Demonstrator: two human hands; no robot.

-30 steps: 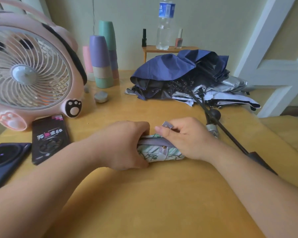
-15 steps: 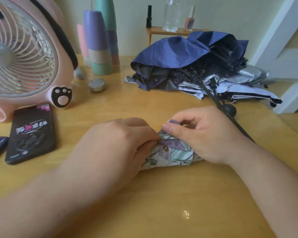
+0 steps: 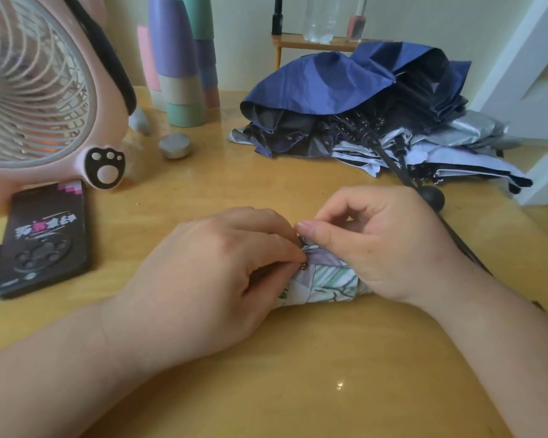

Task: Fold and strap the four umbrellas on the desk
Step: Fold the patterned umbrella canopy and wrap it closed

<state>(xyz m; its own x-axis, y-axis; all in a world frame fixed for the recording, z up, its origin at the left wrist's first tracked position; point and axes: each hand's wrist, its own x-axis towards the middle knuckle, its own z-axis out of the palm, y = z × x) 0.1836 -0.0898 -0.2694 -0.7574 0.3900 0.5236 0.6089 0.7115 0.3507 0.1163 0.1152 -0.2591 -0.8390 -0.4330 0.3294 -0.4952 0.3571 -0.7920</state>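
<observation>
A folded green-and-white patterned umbrella (image 3: 326, 284) lies on the wooden desk (image 3: 298, 374) between my hands. My left hand (image 3: 209, 273) grips its left part, fingertips at the metal snap (image 3: 304, 265) of its lilac strap (image 3: 321, 259). My right hand (image 3: 383, 241) pinches the strap's free end from above. At the back right a navy umbrella (image 3: 329, 80) lies unfolded on a silver-and-white umbrella (image 3: 450, 150), their dark shafts (image 3: 399, 162) pointing toward me. A round black knob (image 3: 432, 197) sits behind my right hand.
A pink fan (image 3: 38, 99) stands at the left with a black phone (image 3: 41, 238) in front of it. Stacked pastel cups (image 3: 181, 64) and a small round tin (image 3: 174, 145) are behind. A little wooden shelf (image 3: 314, 44) holds bottles at the wall.
The view has moved closer and lower. My hands have drawn together over the strap; my right hand has lifted the strap end toward the snap.
</observation>
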